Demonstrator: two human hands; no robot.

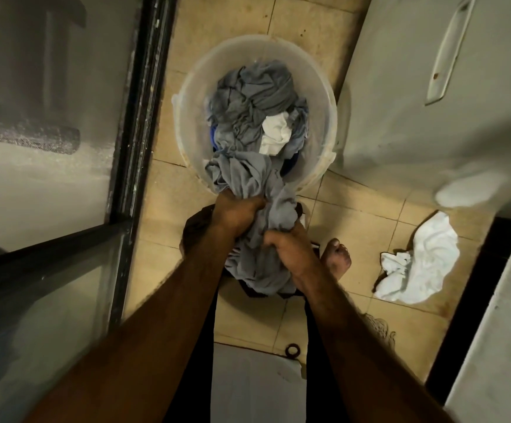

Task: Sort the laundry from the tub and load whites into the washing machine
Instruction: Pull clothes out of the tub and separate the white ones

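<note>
The grey garment [248,178] I hold runs out of the tub [329,96], over its near rim and down between both hands. My left hand [237,213] has its fingers curled tight into a bunch of the cloth just outside the rim. My right hand [287,248] grips a second bunch lower down, close beside the left, and the rest of the garment hangs below them.

The tub is round and translucent and stands on the tiled floor [248,315]. More grey cloth fills it, with a crumpled white piece [274,134] on the right, partly under grey folds, and a bit of blue cloth [214,138] at the left of the heap.

Beneath my hands lies a dark heap [194,227], mostly covered by the hanging garment. A bare foot [338,254] stands just right of it. Further right a white cloth [422,264] lies on the tiles, apart from the tub.

A white appliance [400,87] with a long handle [449,50] crowds the tub's right side, and a dark-framed glass door [138,117] hems it in on the left. Another white cabinet [492,331] stands at lower right. I cannot tell which is the washing machine.
</note>
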